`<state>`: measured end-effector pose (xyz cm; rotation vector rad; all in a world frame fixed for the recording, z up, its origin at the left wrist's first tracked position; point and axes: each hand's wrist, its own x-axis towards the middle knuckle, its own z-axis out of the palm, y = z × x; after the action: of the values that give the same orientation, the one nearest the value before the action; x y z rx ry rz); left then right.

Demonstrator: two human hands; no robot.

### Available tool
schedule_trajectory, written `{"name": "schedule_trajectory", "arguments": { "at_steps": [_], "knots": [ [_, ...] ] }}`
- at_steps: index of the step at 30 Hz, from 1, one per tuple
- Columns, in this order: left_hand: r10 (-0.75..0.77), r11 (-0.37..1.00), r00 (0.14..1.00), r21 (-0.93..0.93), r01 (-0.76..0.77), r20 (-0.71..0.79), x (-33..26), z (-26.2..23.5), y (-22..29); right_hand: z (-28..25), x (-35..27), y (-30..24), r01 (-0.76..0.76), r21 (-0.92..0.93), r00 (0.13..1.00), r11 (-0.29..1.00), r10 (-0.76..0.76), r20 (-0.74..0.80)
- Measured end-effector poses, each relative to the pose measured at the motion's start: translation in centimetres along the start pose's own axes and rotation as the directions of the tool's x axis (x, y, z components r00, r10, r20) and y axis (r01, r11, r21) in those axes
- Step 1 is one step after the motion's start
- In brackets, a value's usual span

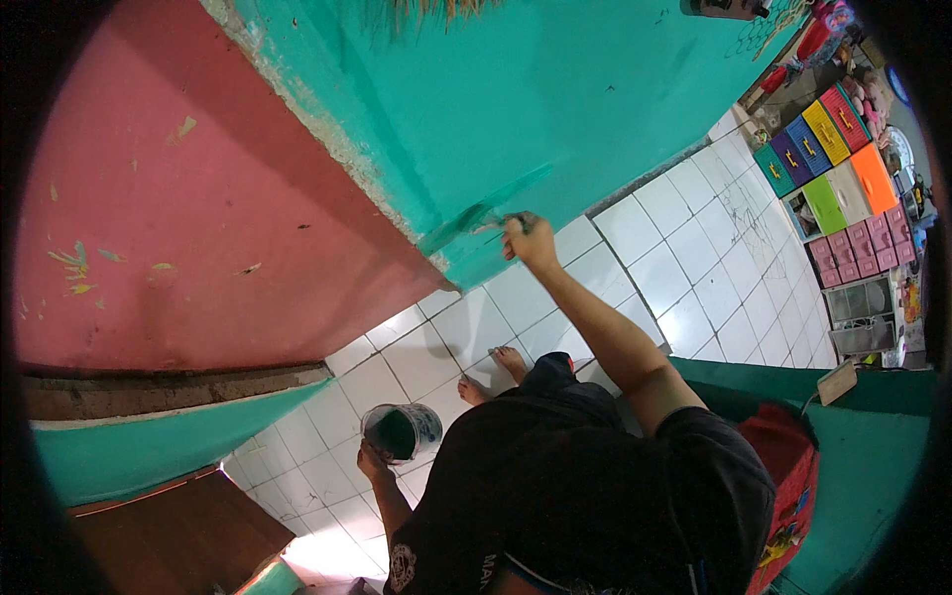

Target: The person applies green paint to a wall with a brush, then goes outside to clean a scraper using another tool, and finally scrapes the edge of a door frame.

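Note:
My right hand (531, 241) is closed round the handle of a paintbrush (488, 222), and its bristles touch the lower part of the green wall (555, 109). Around the brush the paint looks darker and wet, close to the wall's rough corner edge. On the other side, my left hand (373, 462) grips a round bucket (426, 428) at its rim and side. Dark green paint (393, 434) shows inside the bucket. The fingers of this hand are partly hidden by the bucket.
A pink-red wall (169, 218) with chipped spots meets the green one at a ragged edge. White tiles (640, 228) cover the floor around my bare feet. Colourful drawers (813, 144) stand at far right. A brown wooden panel (178, 531) is at lower left.

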<state>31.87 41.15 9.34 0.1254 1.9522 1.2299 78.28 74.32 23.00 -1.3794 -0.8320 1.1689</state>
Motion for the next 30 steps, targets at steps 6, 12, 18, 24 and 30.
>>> {"name": "schedule_trajectory", "arguments": {
  "at_steps": [6,12,18,24,30],
  "knots": [
    [0.032,0.999,0.999,-0.017,-0.032,-0.025,-0.8,0.9,0.7,-9.2,8.1,-0.8,0.043,-0.082,0.957,0.996,-0.065,-0.284],
    [0.013,1.000,0.998,-0.018,-0.014,-0.067,-1.0,0.4,0.3,-11.7,9.1,-0.9,0.113,-0.123,0.898,0.986,-0.154,-0.412],
    [-0.015,0.999,0.996,0.034,0.018,-0.085,-0.9,-0.1,0.8,-3.7,1.9,1.0,0.089,-0.066,0.962,0.994,-0.103,-0.255],
    [-0.034,0.999,0.995,0.029,0.037,-0.098,-0.6,-0.5,0.7,-1.5,-1.0,0.9,0.055,0.009,0.987,0.998,-0.053,-0.150],
    [0.002,1.000,0.998,-0.020,-0.003,-0.065,0.6,-1.9,0.0,-3.0,2.2,-0.1,0.153,-0.086,0.923,0.984,-0.174,-0.344]
  ]
}}
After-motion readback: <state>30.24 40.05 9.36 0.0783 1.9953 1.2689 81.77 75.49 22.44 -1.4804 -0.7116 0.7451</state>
